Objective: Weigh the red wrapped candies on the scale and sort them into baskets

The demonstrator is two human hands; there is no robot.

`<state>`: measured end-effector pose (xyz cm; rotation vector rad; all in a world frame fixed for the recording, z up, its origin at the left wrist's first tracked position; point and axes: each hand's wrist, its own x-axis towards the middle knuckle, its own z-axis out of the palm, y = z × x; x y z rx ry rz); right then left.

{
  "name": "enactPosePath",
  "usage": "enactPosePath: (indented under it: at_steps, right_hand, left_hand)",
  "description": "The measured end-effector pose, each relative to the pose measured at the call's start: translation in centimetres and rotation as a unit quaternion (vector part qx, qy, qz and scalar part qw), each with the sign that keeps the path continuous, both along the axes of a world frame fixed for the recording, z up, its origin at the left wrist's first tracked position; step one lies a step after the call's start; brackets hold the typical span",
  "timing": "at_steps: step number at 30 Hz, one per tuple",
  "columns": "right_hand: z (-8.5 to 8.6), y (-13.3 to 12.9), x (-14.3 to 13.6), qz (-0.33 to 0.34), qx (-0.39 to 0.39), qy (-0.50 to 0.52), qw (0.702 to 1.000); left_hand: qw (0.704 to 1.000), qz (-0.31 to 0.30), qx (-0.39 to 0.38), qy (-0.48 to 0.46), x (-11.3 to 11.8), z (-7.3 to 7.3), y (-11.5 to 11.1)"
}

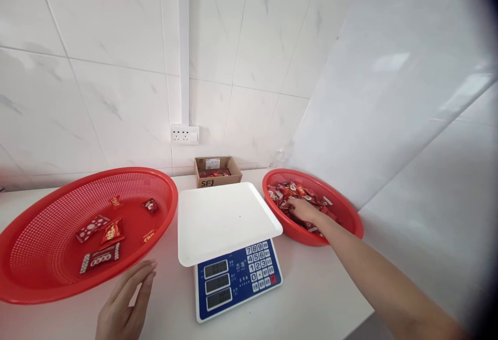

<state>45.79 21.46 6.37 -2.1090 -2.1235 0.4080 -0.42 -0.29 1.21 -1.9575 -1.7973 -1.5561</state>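
Note:
My right hand (302, 209) reaches into the right red basket (352, 221), its fingers bent together on the heap of small wrapped candies (298, 190). The fingertips are partly hidden among the wrappers, so the exact piece they pinch is unclear. Near the rim of the left red basket (87, 289), my left hand (126, 298) hovers with fingers stretched out and nothing in it. That basket holds several loose wrapped candies (112, 232) in red and dark brown wrappers. Between the baskets stands a digital scale (239, 275) with a bare white pan (229, 221).
Behind the scale, a small cardboard box (218, 179) contains red packets. A clear plastic item (278, 158) sits by the back wall. A socket (185, 134) is on the tiled wall. A smooth white panel (389, 96) borders the white table (311, 283) on the right.

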Motion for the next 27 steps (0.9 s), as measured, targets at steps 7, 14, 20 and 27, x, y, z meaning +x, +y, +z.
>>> enactPosePath:
  at_steps: [7, 14, 20, 27]
  right_hand:
    - [1.7, 1.1, -1.9, 0.011, 0.033, 0.046, 0.998]
    - [0.5, 2.3, -4.5, -0.009, -0.018, 0.08, 0.997]
    - [-0.8, 4.0, -4.9, -0.082, -0.003, 0.056, 0.995]
    - [-0.3, 3.9, -3.9, -0.06, 0.016, 0.062, 0.996]
  left_hand:
    - [0.998, -0.032, -0.052, -0.035, 0.5, 0.3, 0.1]
    - [0.988, -0.039, -0.114, -0.094, 0.2, -0.4, 0.4]
    - [0.978, -0.059, -0.158, -0.122, 0.0, -1.0, 0.5]
    - [0.973, -0.061, -0.175, -0.139, -0.2, -1.1, 0.5]
